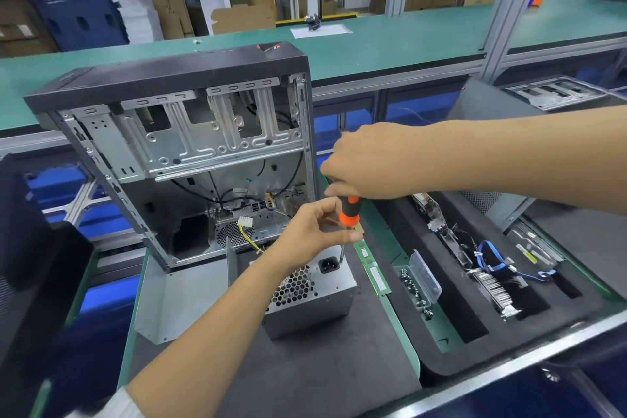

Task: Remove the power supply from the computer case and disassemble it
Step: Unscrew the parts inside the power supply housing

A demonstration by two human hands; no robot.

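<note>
The power supply [310, 295] sits on the dark mat [305, 373], near the open computer case [176, 159] that stands just behind it. A screwdriver [347, 224] stands upright with its tip at the supply's top right corner. The right hand [364, 163] grips the handle's top; the left hand [314, 232] pinches its lower part. Right of them, a foam tray [451, 326] holds parts.

Screwdriver [348, 214] tip too small to tell; handle top hidden in right hand [364, 163].
</note>
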